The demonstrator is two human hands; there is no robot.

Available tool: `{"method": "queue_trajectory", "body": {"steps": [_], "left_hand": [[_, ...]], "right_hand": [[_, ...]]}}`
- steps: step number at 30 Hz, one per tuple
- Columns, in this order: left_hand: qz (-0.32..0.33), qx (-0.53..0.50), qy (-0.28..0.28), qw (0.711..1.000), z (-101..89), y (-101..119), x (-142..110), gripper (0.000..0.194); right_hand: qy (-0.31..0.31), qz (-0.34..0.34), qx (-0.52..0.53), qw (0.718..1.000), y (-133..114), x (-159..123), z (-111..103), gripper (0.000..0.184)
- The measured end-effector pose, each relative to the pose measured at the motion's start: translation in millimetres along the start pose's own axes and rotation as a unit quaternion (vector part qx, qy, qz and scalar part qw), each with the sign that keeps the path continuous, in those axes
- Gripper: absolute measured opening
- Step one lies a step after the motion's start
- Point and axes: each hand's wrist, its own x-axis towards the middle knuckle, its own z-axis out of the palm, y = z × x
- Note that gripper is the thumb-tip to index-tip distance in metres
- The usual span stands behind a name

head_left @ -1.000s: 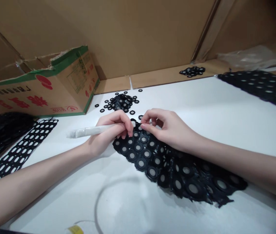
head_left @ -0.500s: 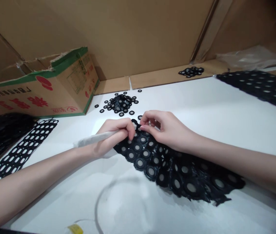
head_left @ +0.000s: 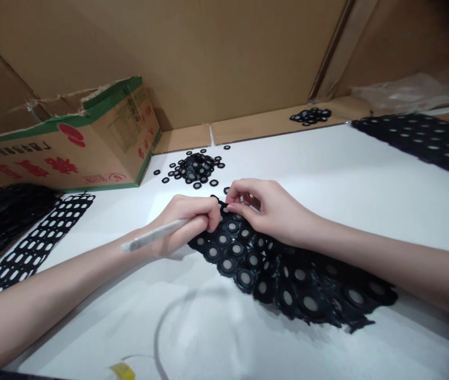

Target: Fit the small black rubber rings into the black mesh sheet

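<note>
A black rubber-like sheet [head_left: 245, 277] of joined rings with pale round centres lies slanting across the white table. My left hand [head_left: 185, 224] is closed round a whitish pen-like stick [head_left: 149, 237], whose rear end points back over my wrist. The stick's front end is hidden by my fingers at the sheet's far left corner. My right hand [head_left: 262, 208] pinches the far edge of the sheet between thumb and forefinger, close beside my left fingers. One loose ring [head_left: 226, 190] lies just beyond my right fingertips.
A pile of loose black rings [head_left: 196, 168] lies beyond my hands, a smaller pile [head_left: 310, 116] farther right. A cardboard box [head_left: 121, 140] stands left. Holed black strips [head_left: 36, 245] lie in front of it, another black sheet [head_left: 426, 140] at right. A yellow tag [head_left: 123, 370] lies near.
My left hand has turned a little, and the stick's rear end has dipped slightly. My right hand keeps its pinch on the sheet's edge, almost unmoved.
</note>
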Motion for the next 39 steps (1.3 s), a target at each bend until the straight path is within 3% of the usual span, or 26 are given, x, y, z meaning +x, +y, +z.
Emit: {"method": "queue_trajectory", "body": {"steps": [4,9,14,21,25,28,39], "left_hand": [[0.007,0.035,-0.046,0.998,-3.4,1.4,1.5,0.018],[-0.027,0.021,-0.057,0.998,-3.2,0.8,2.6,0.018],[-0.088,-0.092,-0.007,0.992,-1.1,0.6,2.3,0.017],[-0.078,-0.161,0.067,0.982,2.3,-1.8,-2.6,0.016],[-0.067,-0.254,0.121,0.957,0.6,-5.4,-3.4,0.013],[-0.084,-0.294,0.121,0.944,-1.2,-6.4,-3.0,0.01],[-0.073,-0.291,0.094,0.949,-1.1,-6.0,-3.1,0.013]], "right_hand": [[-0.006,-0.007,0.004,1.0,-0.8,0.2,0.1,0.007],[-0.004,-0.002,-0.008,1.0,-1.9,-0.3,-0.4,0.007],[-0.006,0.01,-0.024,1.0,-3.9,-1.7,-0.8,0.005],[-0.032,0.013,-0.055,0.998,-5.0,-1.6,-1.2,0.016],[-0.045,0.03,-0.06,0.997,-5.6,-1.0,-2.1,0.017],[-0.048,0.033,-0.054,0.997,-5.1,-0.5,-2.0,0.018],[-0.066,0.009,-0.029,0.997,-2.5,-0.8,-2.0,0.018]]}}
